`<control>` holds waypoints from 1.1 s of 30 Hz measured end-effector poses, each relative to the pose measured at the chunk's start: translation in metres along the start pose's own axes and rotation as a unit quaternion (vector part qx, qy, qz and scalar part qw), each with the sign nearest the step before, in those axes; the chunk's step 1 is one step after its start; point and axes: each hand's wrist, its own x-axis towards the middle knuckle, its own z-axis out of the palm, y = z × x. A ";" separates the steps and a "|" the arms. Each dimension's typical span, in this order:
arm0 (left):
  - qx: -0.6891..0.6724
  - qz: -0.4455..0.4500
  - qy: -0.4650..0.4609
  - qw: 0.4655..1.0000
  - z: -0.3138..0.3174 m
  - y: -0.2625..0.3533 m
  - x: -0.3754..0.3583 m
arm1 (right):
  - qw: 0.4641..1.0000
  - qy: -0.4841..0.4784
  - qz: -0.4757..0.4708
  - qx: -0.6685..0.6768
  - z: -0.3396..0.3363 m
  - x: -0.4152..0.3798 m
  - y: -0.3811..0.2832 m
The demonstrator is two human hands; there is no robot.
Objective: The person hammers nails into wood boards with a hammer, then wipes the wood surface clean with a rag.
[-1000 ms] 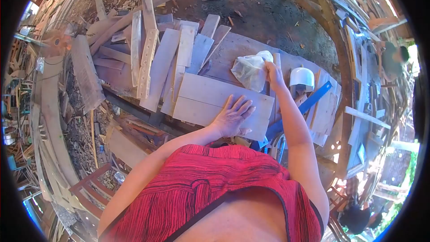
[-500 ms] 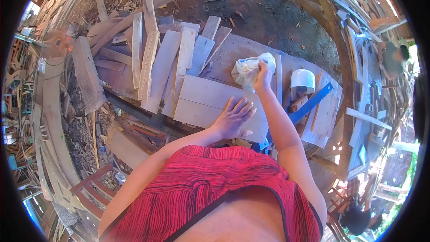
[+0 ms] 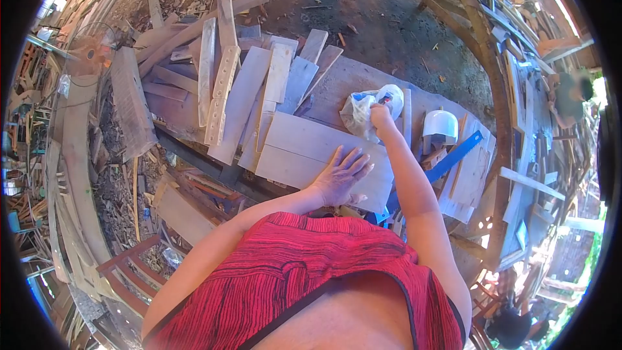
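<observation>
My left hand lies flat with fingers spread on a pale wooden board. Up and to the right, my right hand is closed at the white plastic bag, its fingers wrapped around something small and dark that I cannot make out. A white rounded object shows just beyond that hand. To the right of the bag stands a white dome-shaped cover. Beside it a blue handsaw lies slanted across wood pieces.
Several planks lie piled on the left part of the workbench. A reddish wooden frame stands at the lower left. A curved timber post rises at the right. A person is at the far right.
My right hand has closed, with a small dark thing now showing at its fingers by the bag. My left hand stays spread on the board. The whole view has shifted slightly.
</observation>
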 end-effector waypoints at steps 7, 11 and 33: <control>-0.011 0.005 0.023 1.000 0.003 -0.001 -0.001 | 0.850 0.073 -0.230 -0.468 -0.014 0.000 -0.010; -0.013 0.003 0.003 1.000 0.002 0.000 -0.003 | 0.842 0.020 -0.226 -0.490 -0.020 0.013 -0.002; -0.004 -0.005 -0.034 0.999 -0.004 0.004 -0.002 | 0.773 0.047 -0.324 -0.544 -0.013 0.013 -0.001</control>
